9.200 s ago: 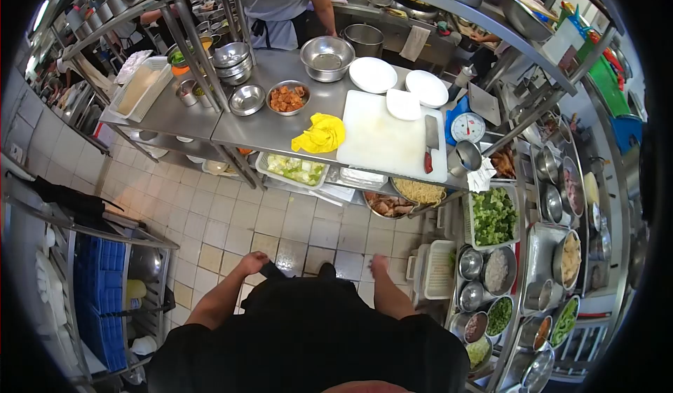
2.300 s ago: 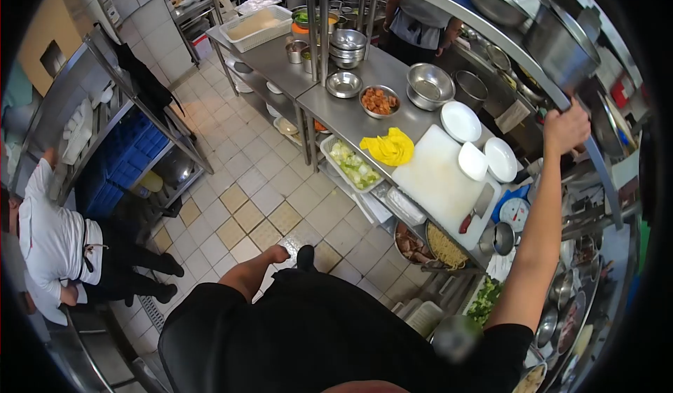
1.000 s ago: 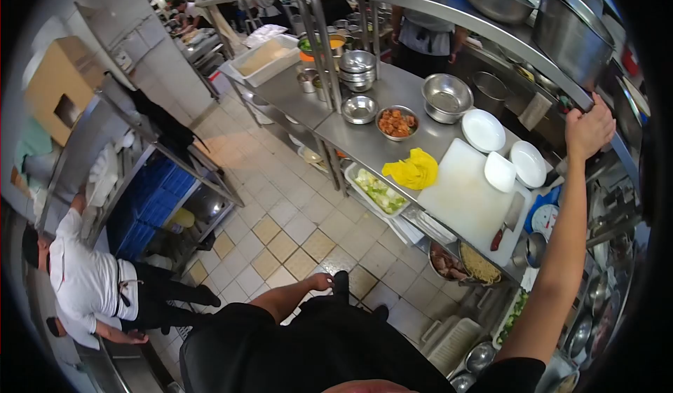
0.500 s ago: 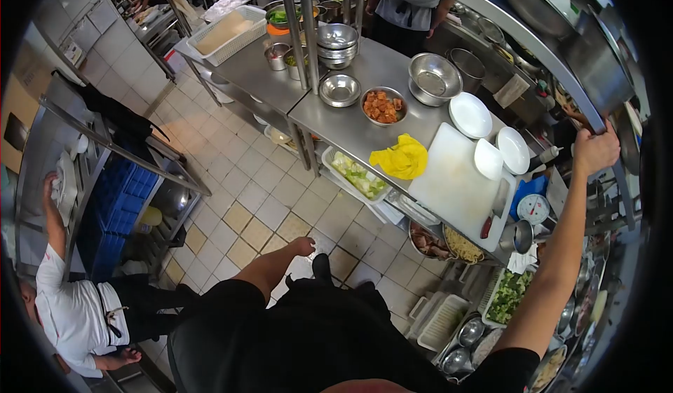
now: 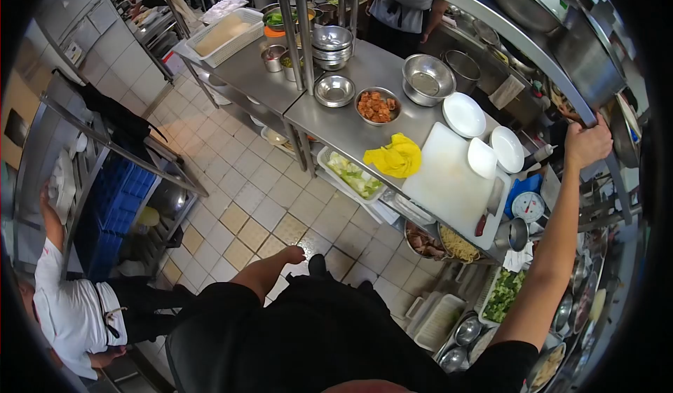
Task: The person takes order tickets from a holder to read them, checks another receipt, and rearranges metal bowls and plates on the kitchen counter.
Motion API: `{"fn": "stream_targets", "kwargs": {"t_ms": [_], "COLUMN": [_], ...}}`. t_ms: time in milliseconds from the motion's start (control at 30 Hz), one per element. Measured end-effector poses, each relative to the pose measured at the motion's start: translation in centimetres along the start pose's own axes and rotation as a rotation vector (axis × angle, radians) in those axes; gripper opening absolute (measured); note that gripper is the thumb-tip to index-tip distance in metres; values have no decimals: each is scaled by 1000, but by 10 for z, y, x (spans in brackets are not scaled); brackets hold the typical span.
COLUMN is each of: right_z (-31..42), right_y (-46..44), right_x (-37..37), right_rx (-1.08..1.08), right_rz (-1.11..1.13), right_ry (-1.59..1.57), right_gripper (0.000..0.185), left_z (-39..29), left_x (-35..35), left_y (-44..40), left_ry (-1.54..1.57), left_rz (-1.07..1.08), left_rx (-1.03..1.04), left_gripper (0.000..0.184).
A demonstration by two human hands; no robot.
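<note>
My right hand [image 5: 589,143] is raised at the upper right, fingers wrapped round the edge of the overhead metal shelf [image 5: 547,67]. My left hand [image 5: 293,255] hangs low over the tiled floor, away from any object; its fingers are too small to make out clearly. Between the hands, on the steel counter, lies a white cutting board [image 5: 443,176] with a cleaver [image 5: 493,198] on its right side. White plates [image 5: 506,149] stand at the board's far edge. A crumpled yellow cloth [image 5: 395,156] is left of the board, and a bowl of reddish-brown chunks [image 5: 376,106] sits behind it.
A blue scale [image 5: 527,206] and a metal pot [image 5: 514,235] stand right of the board. Below are noodles [image 5: 459,244] and a basket of greens [image 5: 503,295]. A co-worker in white [image 5: 70,305] reaches into the left rack [image 5: 105,151]. Another person [image 5: 401,11] stands beyond the counter.
Since the earliest frame, my right hand has risen from low down to the overhead shelf edge, and the view has turned left. Over the last half second, the view has shifted only slightly.
</note>
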State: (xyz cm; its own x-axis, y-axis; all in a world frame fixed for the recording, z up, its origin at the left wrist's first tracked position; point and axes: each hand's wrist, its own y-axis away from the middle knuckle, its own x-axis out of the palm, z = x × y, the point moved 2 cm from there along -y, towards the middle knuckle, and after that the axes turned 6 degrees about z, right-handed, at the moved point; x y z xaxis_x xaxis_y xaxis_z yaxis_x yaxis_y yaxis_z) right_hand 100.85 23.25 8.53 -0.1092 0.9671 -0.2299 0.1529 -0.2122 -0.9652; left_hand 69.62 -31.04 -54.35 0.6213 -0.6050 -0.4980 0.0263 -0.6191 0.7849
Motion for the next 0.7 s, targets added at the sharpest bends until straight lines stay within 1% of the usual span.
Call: {"fn": "stream_targets", "kwargs": {"t_ms": [100, 133, 167, 267, 300, 333, 367, 400, 467, 533, 600, 667, 700], "right_z": [4, 2, 0, -9, -10, -11, -12, -14, -17, -24, -29, -32, -33], "right_y": [0, 2, 2, 0, 0, 0, 0, 1, 2, 3, 4, 6, 7], "right_x": [-8, -7, -7, -8, -12, -15, -16, -15, -12, -4, 3, 6, 9], "right_rx": [-2, 8, -8, -38, -57, -64, -71, -69, -53, -57, -77, -65, -53], "right_rz": [-42, -63, -48, 4, -30, -49, -66, -67, -41, -47, -43, -22, -21], "right_ry": [-69, -46, -73, -98, -115, -145, -177, -200, -214, -231, -283, -294, -298], "right_gripper": [42, 43, 43, 42, 42, 42, 43, 43, 44, 44, 44, 44, 45], "left_z": [-8, -12, -18, -63, -79, -141, -162, -196, -251, -297, -334, -367, -371], "left_x": [0, 0, 0, -22, -32, -85, -106, -138, -183, -206, -206, -194, -183], "left_y": [0, 1, 0, 1, 6, 81, 102, 137, 198, 250, 294, 333, 344], "left_ry": [117, 143, 168, -128, -229, -60, 64, 60, -47, -89, -147, -340, -355], "left_rz": [-95, -116, -137, 22, 83, 46, 79, 106, 21, 67, 155, 229, 303], "left_rx": [-8, -17, -24, 433, 584, 465, 401, 348, 515, 583, 617, 631, 755], "left_gripper": [42, 42, 41, 34, 32, 29, 28, 29, 27, 28, 29, 25, 24]}}
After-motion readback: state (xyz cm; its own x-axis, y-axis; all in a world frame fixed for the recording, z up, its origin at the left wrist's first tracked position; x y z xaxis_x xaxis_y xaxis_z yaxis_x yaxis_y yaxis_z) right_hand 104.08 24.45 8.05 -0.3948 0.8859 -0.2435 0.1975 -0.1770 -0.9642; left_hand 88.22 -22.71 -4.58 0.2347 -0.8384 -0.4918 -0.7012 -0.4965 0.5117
